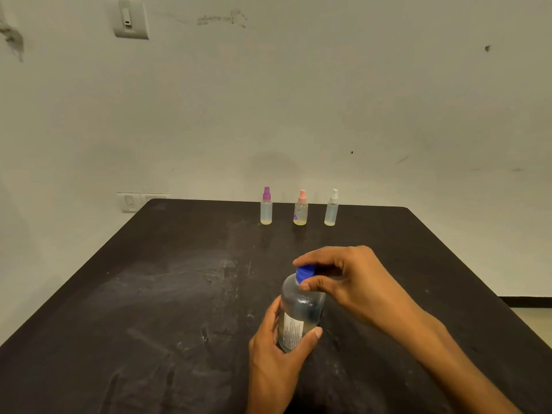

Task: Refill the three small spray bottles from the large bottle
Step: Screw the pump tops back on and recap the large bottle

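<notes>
My left hand [276, 351] wraps the large bottle [300, 312] of clear liquid at mid-bench [149, 294], and my right hand [346, 276] pinches its blue cap [305, 271]. Three small spray bottles [300, 208], each nearly empty, stand at the far edge.

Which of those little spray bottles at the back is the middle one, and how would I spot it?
Look to the far edge of the dark table, by the wall, where three small spray bottles stand upright in a row. The middle bottle has the pink spray top; the left bottle has a purple top and the right bottle a white one. It alone has a small purple mark on its side.
</notes>
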